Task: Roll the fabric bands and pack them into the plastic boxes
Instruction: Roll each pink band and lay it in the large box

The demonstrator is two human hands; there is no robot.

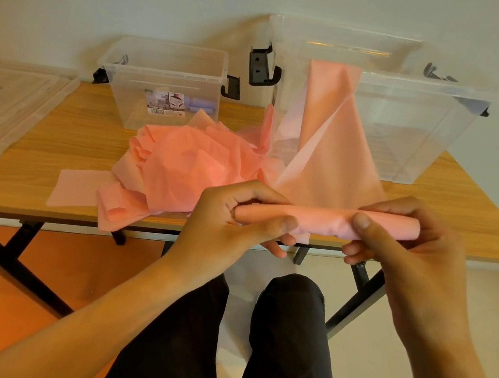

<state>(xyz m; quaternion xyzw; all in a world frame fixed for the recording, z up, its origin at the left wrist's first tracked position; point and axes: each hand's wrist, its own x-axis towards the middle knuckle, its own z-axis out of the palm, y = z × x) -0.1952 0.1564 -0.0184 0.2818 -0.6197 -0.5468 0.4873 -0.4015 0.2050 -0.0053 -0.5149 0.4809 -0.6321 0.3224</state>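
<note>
Nearest are the person's knees in dark trousers (pixel 281 342), just short of the near edge of the surface (pixel 52 136). Above that edge the left hand (pixel 237 216) and the right hand (pixel 410 245) hold a pink roll (pixel 328 222) lying level between them. The fingers (pixel 282 224) of each hand are curled round one end of it, thumbs on top. From the roll, the unrolled length of the fabric band (pixel 329 119) climbs away to the large plastic box (pixel 417 124) at the far right corner; whether it hangs over the rim or lies inside, I cannot tell. Left of the band, a loose pile of pink bands (pixel 189 165) sprawls from mid-surface to the near edge. Behind the pile a small plastic box (pixel 166 86) stands at the far edge. Clear lids (pixel 1 107) lie stacked at the left edge.
</note>
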